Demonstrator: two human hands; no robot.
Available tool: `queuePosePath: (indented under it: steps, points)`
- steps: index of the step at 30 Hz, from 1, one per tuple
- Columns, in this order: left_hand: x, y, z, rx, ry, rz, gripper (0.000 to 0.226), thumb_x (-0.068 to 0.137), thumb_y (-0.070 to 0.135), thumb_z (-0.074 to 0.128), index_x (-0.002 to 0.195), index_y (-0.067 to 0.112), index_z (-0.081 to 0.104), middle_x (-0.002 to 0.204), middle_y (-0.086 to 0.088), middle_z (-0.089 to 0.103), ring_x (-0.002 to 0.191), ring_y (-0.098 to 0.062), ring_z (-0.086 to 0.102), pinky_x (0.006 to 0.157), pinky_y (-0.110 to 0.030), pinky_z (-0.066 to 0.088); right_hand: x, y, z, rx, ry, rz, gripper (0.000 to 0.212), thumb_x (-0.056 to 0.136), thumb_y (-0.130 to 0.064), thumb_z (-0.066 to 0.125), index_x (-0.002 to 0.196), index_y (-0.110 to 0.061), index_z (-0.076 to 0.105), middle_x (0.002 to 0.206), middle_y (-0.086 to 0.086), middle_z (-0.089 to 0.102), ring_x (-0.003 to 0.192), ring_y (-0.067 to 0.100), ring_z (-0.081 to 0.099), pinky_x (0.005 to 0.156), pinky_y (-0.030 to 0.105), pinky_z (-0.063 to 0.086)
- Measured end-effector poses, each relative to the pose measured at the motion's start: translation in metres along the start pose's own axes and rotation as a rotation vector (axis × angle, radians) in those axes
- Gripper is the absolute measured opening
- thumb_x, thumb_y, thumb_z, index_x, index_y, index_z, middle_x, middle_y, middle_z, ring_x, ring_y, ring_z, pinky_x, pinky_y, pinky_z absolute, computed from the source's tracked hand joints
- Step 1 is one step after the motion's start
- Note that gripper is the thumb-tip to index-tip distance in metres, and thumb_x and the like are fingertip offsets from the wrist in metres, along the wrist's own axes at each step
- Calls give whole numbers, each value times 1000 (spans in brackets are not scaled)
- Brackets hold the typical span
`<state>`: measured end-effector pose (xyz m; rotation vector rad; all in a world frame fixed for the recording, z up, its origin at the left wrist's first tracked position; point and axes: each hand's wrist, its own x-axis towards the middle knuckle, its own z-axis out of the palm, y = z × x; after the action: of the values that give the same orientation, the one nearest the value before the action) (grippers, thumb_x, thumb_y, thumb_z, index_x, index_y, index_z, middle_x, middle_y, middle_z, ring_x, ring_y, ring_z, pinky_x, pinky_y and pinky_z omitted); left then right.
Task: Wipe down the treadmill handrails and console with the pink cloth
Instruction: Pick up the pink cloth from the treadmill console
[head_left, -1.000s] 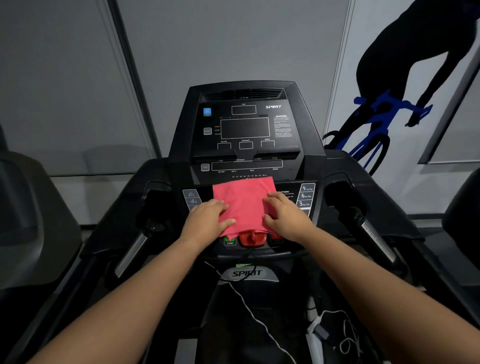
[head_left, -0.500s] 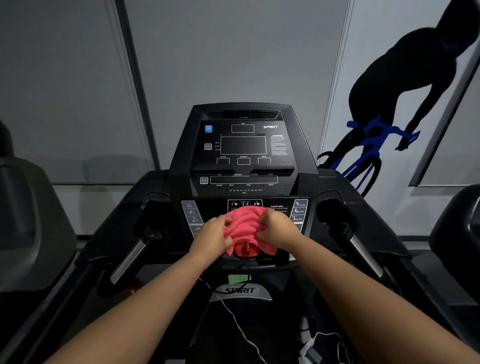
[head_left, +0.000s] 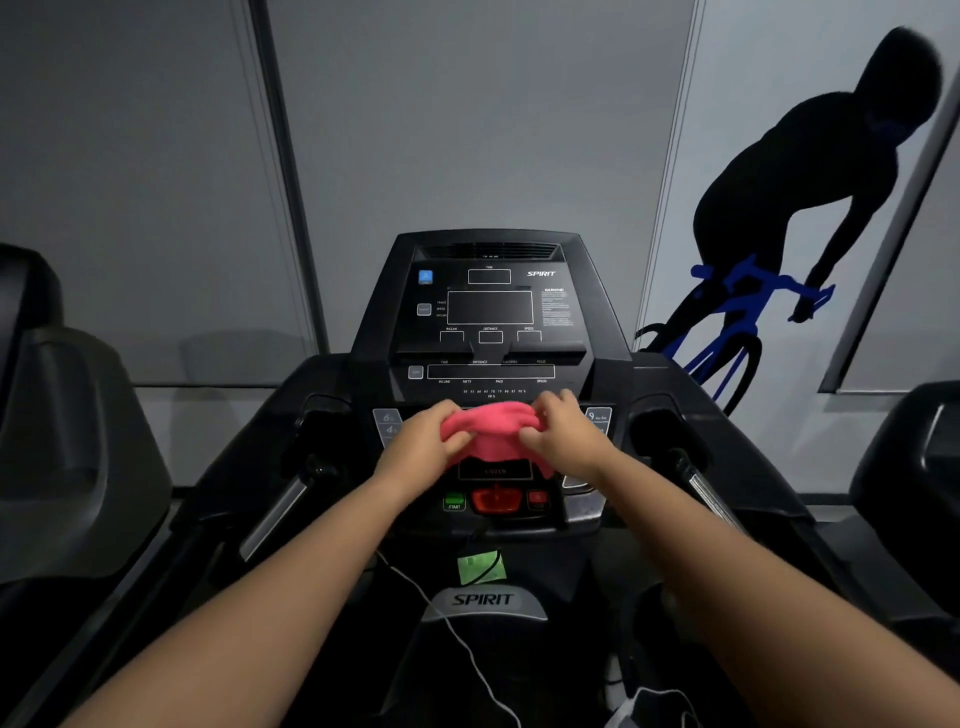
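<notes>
Head view, two hands (head_left: 423, 441) (head_left: 566, 436), one pink cloth (head_left: 491, 428)

Bare left grip (head_left: 421, 448), bare right grip (head_left: 567, 441), forearms (head_left: 291, 597) uncovered.

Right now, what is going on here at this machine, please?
A person stands at a treadmill and holds a bunched pink cloth with both hands. The left hand grips its left side and the right hand grips its right side. The cloth is over the keypad on the lower part of the console, just above the green start button. Neither hand touches the handrails.
</notes>
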<state>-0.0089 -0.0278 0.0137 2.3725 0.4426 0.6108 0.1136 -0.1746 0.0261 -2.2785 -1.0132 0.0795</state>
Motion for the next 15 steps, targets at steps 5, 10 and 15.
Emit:
queuePosePath:
  steps: [5, 10, 15]
  points:
    - [-8, 25, -7, -376, 114, 16, 20, 85, 1, 62, 94, 19, 62, 84, 10, 64, 73, 3, 57, 72, -14, 44, -12, -11, -8, 455, 64, 15, 21, 81, -6, 56, 86, -18, 41, 79, 4, 54, 66, 21, 55, 59, 35, 48]
    - [-17, 41, -6, -615, 132, -85, 31, 83, -4, 59, 104, 19, 61, 99, 5, 64, 89, -7, 61, 80, -17, 50, -23, -15, -4, 592, 22, 29, 34, 81, -1, 57, 107, -17, 42, 92, 0, 55, 79, 12, 54, 71, 28, 47]
    - [-25, 46, 3, -599, 134, -35, 33, 85, 6, 68, 114, 17, 59, 114, 2, 62, 107, -4, 56, 95, -14, 42, -35, -12, 6, 591, -57, 44, 43, 78, 4, 57, 116, -16, 49, 99, 0, 59, 83, 8, 57, 71, 15, 47]
